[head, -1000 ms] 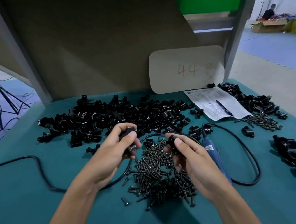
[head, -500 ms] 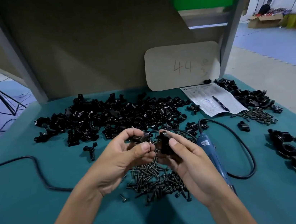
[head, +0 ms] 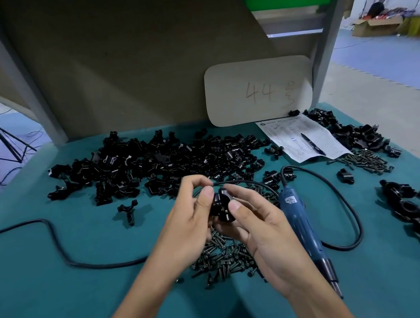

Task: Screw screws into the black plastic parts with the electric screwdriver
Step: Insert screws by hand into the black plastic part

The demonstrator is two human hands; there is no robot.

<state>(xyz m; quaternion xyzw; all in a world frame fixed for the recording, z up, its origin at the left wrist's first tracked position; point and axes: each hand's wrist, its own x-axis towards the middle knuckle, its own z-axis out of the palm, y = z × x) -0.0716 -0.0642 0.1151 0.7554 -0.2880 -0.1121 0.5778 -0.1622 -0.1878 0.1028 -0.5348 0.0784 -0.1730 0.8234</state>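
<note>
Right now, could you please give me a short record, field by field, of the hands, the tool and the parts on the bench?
left hand: pinches the held black parts from the left
right hand: grips the held black parts from the right
electric screwdriver: lies unheld on the teal mat, right of the right hand
screw pile: on the mat below both hands
part heap: spread along the back of the mat
paper sheet: back right, pen lying on it

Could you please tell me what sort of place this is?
Probably a factory assembly bench: heaps of black plastic parts and a pile of dark screws lie on a teal table, beside a blue corded electric screwdriver.
</note>
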